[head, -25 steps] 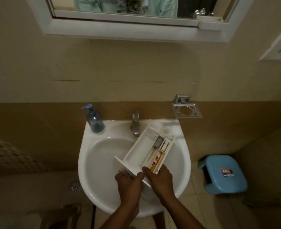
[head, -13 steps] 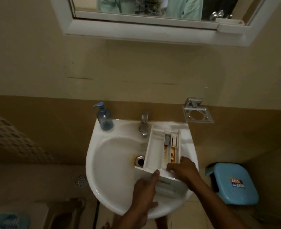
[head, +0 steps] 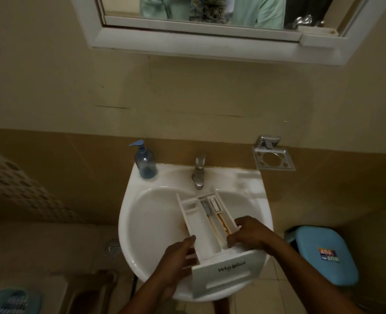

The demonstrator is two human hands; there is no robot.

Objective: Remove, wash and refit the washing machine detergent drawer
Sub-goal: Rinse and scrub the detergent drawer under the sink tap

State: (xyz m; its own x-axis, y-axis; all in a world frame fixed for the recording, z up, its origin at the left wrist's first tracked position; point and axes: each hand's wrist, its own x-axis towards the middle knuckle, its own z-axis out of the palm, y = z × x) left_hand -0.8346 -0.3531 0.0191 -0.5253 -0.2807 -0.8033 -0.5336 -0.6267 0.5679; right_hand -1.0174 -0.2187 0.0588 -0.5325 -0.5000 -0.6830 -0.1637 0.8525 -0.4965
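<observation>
- The drawer [head: 206, 225] lies between the two grips, over the sink [head: 128, 223]. Its front panel juts past the near rim and its far end sits under the tap [head: 199, 172].
- The left grip [head: 178, 257] holds the drawer's left wall near the panel. The right grip [head: 250, 236] curls over the right wall.
- Risk: the panel overhangs the rim, so a slackened grip could tip the drawer to the floor.
- Risk: once wet, the plastic may slide in the fingers. The orange residue beside the right grip may survive a brief rinse.
- Count: one drawer, one tap, one soap bottle [head: 145, 162] beyond the left grip, one stool [head: 323, 254] right of the right grip, and two grips.
</observation>
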